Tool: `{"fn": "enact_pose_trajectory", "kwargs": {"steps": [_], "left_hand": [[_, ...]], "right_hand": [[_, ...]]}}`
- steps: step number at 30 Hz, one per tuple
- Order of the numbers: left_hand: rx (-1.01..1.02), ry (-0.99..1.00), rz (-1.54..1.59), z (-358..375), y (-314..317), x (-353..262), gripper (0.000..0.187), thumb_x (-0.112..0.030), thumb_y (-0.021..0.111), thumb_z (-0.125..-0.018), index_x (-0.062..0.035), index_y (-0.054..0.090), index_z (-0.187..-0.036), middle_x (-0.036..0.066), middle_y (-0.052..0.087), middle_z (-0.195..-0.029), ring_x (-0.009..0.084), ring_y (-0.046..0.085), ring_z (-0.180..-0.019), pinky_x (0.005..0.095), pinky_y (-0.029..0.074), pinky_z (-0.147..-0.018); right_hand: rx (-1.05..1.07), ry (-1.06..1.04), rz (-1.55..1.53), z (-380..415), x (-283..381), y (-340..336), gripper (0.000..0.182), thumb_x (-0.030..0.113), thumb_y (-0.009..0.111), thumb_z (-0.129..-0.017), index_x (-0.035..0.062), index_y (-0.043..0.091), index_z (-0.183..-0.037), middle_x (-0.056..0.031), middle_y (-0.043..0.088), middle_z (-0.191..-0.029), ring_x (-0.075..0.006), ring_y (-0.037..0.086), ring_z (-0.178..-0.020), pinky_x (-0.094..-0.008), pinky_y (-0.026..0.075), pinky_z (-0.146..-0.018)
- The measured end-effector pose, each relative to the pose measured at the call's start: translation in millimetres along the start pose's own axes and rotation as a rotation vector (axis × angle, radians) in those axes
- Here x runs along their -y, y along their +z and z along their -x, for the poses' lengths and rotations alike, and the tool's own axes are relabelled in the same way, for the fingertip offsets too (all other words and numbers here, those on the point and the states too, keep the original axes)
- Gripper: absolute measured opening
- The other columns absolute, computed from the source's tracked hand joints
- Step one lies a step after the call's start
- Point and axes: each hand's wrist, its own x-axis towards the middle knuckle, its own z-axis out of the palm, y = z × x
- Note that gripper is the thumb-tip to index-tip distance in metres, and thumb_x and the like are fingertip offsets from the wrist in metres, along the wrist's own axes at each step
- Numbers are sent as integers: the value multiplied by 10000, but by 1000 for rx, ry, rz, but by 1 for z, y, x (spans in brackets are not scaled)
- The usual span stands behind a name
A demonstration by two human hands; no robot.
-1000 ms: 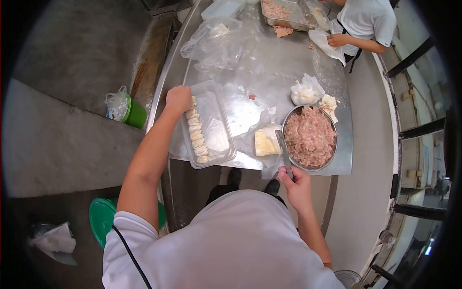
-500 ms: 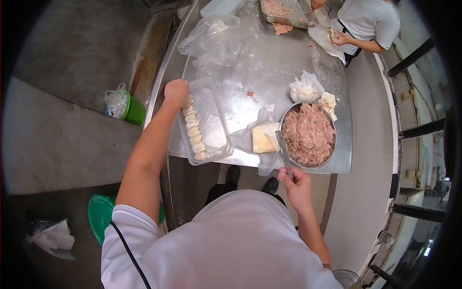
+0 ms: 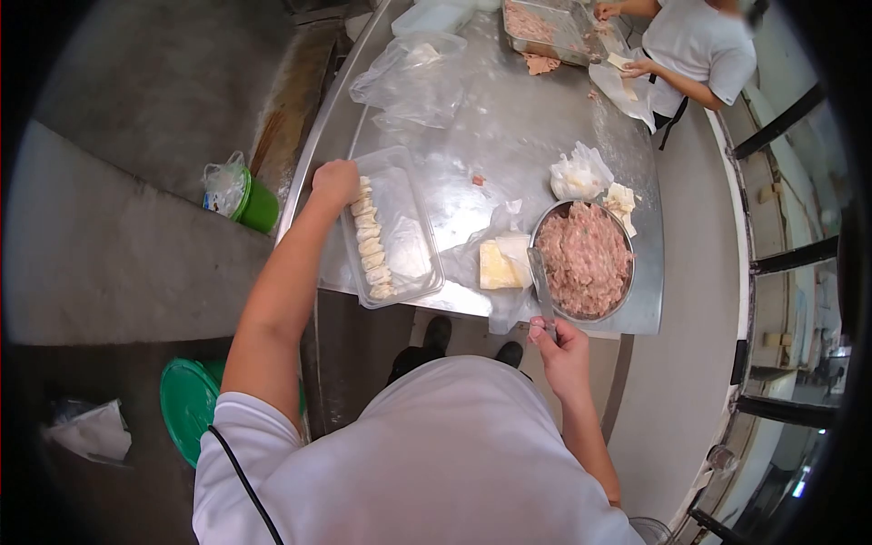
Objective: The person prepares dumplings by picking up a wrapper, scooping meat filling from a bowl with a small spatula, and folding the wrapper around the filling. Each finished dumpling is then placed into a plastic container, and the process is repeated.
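Note:
My left hand (image 3: 336,182) is closed over the far left corner of a clear plastic tray (image 3: 423,238). Its fingers point down and whatever they hold is hidden. Along the tray's left side runs a row of folded dumplings (image 3: 370,238), its far end touching or just under that hand. My right hand (image 3: 565,350) grips a flat metal spatula (image 3: 540,277) near the table's front edge. The blade lies against the left rim of a round metal bowl (image 3: 634,263) heaped with minced meat filling (image 3: 586,259). Beside the bowl is a stack of yellowish wrappers (image 3: 500,265) on plastic.
A white plastic bag (image 3: 581,173) and dough scraps (image 3: 621,202) lie behind the bowl on the steel table (image 3: 490,118). Clear bags (image 3: 413,82) sit at the far left. Across the table, a co-worker (image 3: 695,50) handles wrappers beside a metal pan (image 3: 554,36). Green buckets (image 3: 259,204) stand left.
The view has shifted slightly. My left hand stays at the tray's far corner and my right hand still holds the spatula by the bowl. The co-worker's hands have moved a little.

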Motion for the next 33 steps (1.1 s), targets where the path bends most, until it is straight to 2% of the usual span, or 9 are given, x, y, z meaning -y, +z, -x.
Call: {"fn": "enact_pose_trajectory", "kwargs": {"steps": [3,6,9,10,11,13,14,20,33], "left_hand": [[-16,-74,136,9,-11,-4,259,-114,653,-870,-44,753,-1098,203,740,-1112,351,717,-1058,431,581,-894],[-286,20,386,55,-36,-36,216,-105,643,-897,-56,757,-1075,173,746,-1092,338,721,-1014,434,569,-879],[-247,263,923,105,-8,-108,230,-1,661,-765,-81,763,-956,132,733,-979,315,707,-951,392,552,-849],[-115,273,1037,140,-26,-138,227,-19,683,-754,-85,759,-957,120,724,-990,312,697,-967,391,547,-870],[-122,489,970,151,-9,-160,187,-91,752,-778,-80,747,-965,119,708,-1006,319,685,-975,394,541,-882],[-203,573,910,170,14,-204,311,-221,841,-762,-55,712,-991,121,654,-1041,335,645,-1012,430,542,-858],[-221,591,882,172,22,-215,310,-207,831,-766,-50,698,-998,121,639,-1043,336,635,-1020,433,543,-846],[-317,655,776,163,45,-230,243,-112,760,-796,-39,642,-996,126,586,-1024,337,614,-1024,449,546,-791],[-273,579,798,158,35,-228,64,-117,656,-843,-67,696,-830,136,640,-808,374,663,-817,494,538,-711]], "right_hand": [[10,18,30,0,7,0,166,108,704,-971,-21,718,-1074,9,689,-852,-24,486,-656,-213,361,-568],[16,50,30,-1,15,1,168,103,706,-967,-25,719,-1077,16,681,-843,-29,497,-671,-217,380,-592],[20,72,24,-2,16,-1,181,93,708,-961,-40,720,-1083,10,681,-841,-54,561,-742,-229,456,-674],[20,61,36,-4,16,-1,182,96,706,-963,-39,719,-1084,10,680,-841,-54,557,-739,-231,454,-672],[19,52,47,-5,15,-2,182,100,704,-965,-37,718,-1084,10,680,-841,-55,553,-737,-232,453,-671],[16,43,31,-7,12,-3,166,116,708,-969,-9,716,-1078,24,669,-816,-25,458,-626,-219,344,-556],[15,40,22,-7,11,-5,158,124,709,-970,6,716,-1075,31,664,-803,-10,411,-570,-213,290,-498],[37,48,88,-2,20,-8,154,110,696,-973,-22,725,-1046,48,633,-803,-29,476,-673,-219,356,-585],[42,54,109,7,16,-16,144,122,699,-978,-8,732,-1033,60,614,-793,-25,454,-676,-221,348,-583]]}}
